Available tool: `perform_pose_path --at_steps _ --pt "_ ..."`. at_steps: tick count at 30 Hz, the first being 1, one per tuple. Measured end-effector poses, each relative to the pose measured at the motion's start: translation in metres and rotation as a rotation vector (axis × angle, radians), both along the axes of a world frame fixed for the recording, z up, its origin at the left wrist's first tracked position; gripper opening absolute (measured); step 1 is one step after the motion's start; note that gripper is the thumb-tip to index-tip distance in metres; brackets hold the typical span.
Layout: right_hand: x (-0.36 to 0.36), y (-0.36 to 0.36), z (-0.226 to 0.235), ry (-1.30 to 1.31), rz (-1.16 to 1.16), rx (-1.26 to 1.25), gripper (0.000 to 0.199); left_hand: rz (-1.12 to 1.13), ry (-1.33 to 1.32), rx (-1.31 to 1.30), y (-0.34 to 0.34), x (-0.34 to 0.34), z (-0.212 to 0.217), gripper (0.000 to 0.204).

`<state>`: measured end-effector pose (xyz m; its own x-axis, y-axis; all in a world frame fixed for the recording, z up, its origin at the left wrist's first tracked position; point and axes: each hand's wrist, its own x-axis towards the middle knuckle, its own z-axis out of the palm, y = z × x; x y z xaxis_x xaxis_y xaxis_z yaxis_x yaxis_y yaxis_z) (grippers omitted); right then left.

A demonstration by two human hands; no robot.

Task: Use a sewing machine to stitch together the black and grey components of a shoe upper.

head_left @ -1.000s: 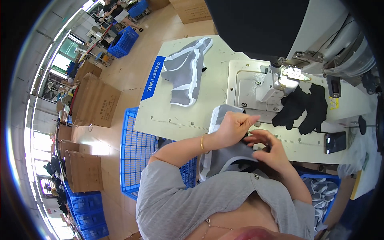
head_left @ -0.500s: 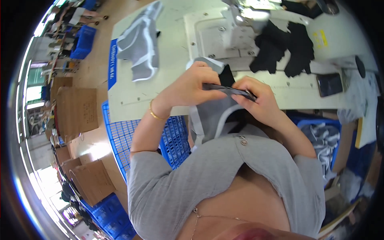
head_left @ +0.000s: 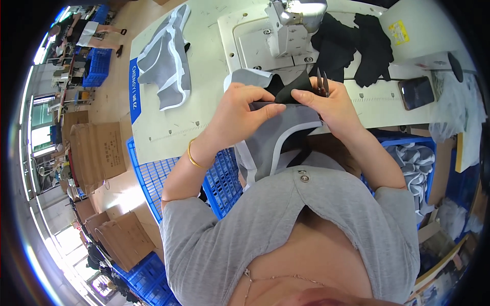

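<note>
In front of the grey shirt (head_left: 229, 229), a grey garment with white edging (head_left: 270, 133) hangs over the near edge of the desk (head_left: 204, 97), its upper part lying on the top. The left hand (head_left: 244, 113) has a narrow grip, holding the folded grey cloth between thumb and fingers. The right hand (head_left: 331, 106) is closed around small scissors (head_left: 322, 82), with the points directed away from the body, while its thumb presses a black cloth (head_left: 295, 87) beside the grey one. Whether these two cloths are joined, I cannot say well, because the fingers cover the place. Below the desk, at the left, is a blue basket (head_left: 223, 188). Farther on the desk are a phone (head_left: 416, 93) at the right, a second grey garment (head_left: 175, 66) at the left, and between them a sewing machine (head_left: 288, 38) with black cloth pieces (head_left: 334, 46) next to it. Far at the left, cardboard boxes (head_left: 97, 150) stand on the floor (head_left: 127, 181), and beyond them another person (head_left: 81, 33) is seen.
</note>
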<state>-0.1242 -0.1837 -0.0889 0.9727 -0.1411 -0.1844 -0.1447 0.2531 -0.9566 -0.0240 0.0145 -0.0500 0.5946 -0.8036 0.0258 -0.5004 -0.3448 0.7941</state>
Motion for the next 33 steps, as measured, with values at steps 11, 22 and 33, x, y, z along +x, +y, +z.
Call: perform_pose_path --at_steps 11,22,33 --pt "-0.001 -0.004 0.013 -0.133 0.06 -0.165 0.011 0.158 0.408 -0.141 0.0 -0.003 -0.015 0.014" --pt "0.003 -0.024 0.028 -0.534 0.368 -0.46 0.022 -0.225 0.404 -0.072 -0.01 0.032 0.019 0.014" --pt "0.002 -0.025 0.028 -0.531 0.339 -0.536 0.023 -0.467 -0.15 0.028 -0.017 0.028 0.034 0.005"
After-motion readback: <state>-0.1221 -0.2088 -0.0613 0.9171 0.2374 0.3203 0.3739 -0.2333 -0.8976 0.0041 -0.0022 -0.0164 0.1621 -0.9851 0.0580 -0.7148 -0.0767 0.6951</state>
